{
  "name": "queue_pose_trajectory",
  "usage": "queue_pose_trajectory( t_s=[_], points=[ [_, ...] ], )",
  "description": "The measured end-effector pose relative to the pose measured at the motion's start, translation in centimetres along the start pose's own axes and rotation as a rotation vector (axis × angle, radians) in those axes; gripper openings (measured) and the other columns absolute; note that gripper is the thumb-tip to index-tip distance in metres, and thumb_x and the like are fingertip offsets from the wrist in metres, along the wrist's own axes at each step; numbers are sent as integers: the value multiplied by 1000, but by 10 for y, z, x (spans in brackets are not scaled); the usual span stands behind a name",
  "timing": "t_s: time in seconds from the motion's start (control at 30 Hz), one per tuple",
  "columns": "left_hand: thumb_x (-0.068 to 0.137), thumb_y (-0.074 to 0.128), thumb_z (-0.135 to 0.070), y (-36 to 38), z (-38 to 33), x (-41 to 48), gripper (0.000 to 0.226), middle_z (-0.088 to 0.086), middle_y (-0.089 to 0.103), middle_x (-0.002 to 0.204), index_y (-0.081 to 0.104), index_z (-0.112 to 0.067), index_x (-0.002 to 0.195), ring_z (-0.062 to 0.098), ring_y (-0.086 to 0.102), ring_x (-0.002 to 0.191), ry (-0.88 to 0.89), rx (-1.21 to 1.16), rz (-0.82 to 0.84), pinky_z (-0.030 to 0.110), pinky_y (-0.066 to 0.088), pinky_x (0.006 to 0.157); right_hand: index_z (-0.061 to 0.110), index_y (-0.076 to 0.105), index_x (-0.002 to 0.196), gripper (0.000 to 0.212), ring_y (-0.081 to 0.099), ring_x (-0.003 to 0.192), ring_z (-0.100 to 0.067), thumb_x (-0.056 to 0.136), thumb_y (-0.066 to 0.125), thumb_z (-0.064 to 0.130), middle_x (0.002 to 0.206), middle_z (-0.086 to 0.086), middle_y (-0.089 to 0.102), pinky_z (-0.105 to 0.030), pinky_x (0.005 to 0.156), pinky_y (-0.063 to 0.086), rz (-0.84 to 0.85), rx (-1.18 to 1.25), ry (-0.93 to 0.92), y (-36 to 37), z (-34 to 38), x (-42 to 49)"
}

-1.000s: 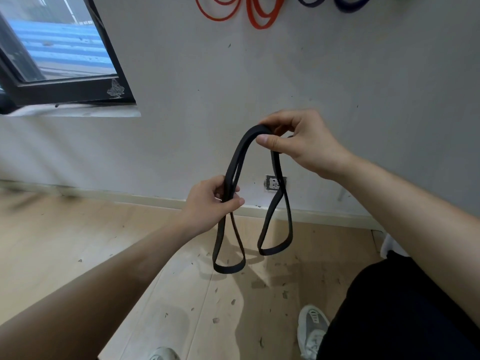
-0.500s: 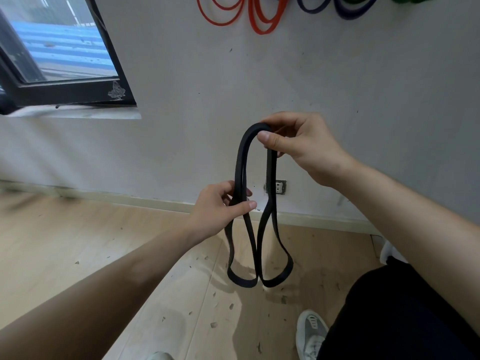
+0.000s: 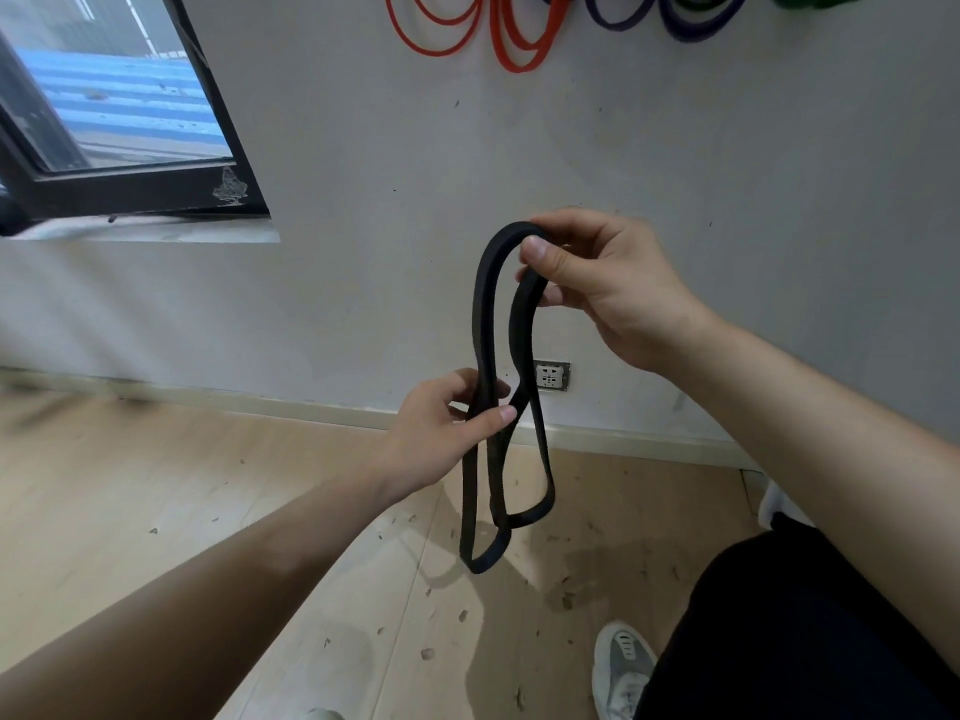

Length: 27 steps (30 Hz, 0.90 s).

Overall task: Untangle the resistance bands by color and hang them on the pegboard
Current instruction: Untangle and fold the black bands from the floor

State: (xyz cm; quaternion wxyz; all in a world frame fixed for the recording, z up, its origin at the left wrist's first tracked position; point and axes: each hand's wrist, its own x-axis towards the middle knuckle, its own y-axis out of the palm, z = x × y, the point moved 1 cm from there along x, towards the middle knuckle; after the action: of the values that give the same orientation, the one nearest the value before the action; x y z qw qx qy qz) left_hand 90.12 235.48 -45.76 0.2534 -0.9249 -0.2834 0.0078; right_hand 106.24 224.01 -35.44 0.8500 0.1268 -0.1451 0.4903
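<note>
Right hand (image 3: 597, 288) pinches black band (image 3: 481, 324) top; left hand (image 3: 441, 428), at its 7 o'clock, grips both strands. Pull apart gently to uncross the twisted loops, avoiding snapback.

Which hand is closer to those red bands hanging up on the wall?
The right hand: it pinches the top of the black band, below the red bands. The left hand grips the band lower down, farther off.
</note>
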Motion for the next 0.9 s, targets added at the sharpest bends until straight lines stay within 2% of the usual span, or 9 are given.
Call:
queue_pose_trajectory(
  t_s=[0.13,0.27,0.37,0.43,0.5,0.57,0.63,0.7,0.9],
  points=[
    [88,78,-29,9,-5,4,30,-12,75,109,68,-29,116,9,70,105,19,-84,-2,36,58,93,9,71,103,12,67,83,-20,92,67,7,87,-5,67,-34,74,58,-8,67,5,-1,1,1],
    [85,81,-32,20,-11,9,33,-14,74,111,67,-35,115,3,67,108,19,-93,-12,34,57,96,9,71,101,11,66,83,-21,91,67,7,86,-5,66,-39,78,58,-12,123,4,1,1,-1],
    [86,81,-28,28,-15,12,25,-12,76,103,72,-29,108,6,69,103,1,-120,-18,33,56,95,6,69,103,11,64,84,-23,93,64,7,87,-8,63,-44,85,58,-15,202,20,-1,2,-1],
    [87,79,-28,31,-16,12,13,-7,76,94,74,-25,98,8,70,93,4,-117,-24,29,57,89,6,67,102,9,65,84,-23,95,62,9,89,-8,62,-42,83,58,-28,257,48,-4,2,0],
    [89,78,-29,30,-17,12,15,-4,71,83,72,-18,96,8,66,79,9,-98,-25,23,54,78,10,66,98,7,65,85,-21,98,60,12,89,-6,62,-38,82,57,-62,310,76,-11,1,1],
    [89,77,-28,25,-16,12,20,4,61,76,66,-12,95,13,60,71,6,-79,-36,27,52,73,12,64,96,7,67,85,-19,99,58,14,88,-3,64,-35,81,57,-128,367,99,-24,-1,4],
    [90,76,-23,18,-14,12,18,9,66,78,65,-11,97,22,68,76,-14,-104,-33,36,58,80,13,63,97,7,68,86,-19,99,58,16,88,-2,66,-35,81,57,-198,424,116,-39,-5,7],
    [90,76,-18,10,-12,10,15,3,73,81,68,-15,102,25,73,84,-35,-139,-22,42,61,87,11,62,100,6,67,87,-20,99,58,16,86,-3,67,-34,80,58,-256,480,135,-53,-12,10],
    [88,78,-17,-19,-15,13,15,5,76,87,74,-17,103,25,75,86,-7,-95,-56,36,62,86,1,58,109,11,68,94,-30,100,55,8,93,-12,67,-38,81,61,-364,546,235,-82,-42,16]
  ],
)
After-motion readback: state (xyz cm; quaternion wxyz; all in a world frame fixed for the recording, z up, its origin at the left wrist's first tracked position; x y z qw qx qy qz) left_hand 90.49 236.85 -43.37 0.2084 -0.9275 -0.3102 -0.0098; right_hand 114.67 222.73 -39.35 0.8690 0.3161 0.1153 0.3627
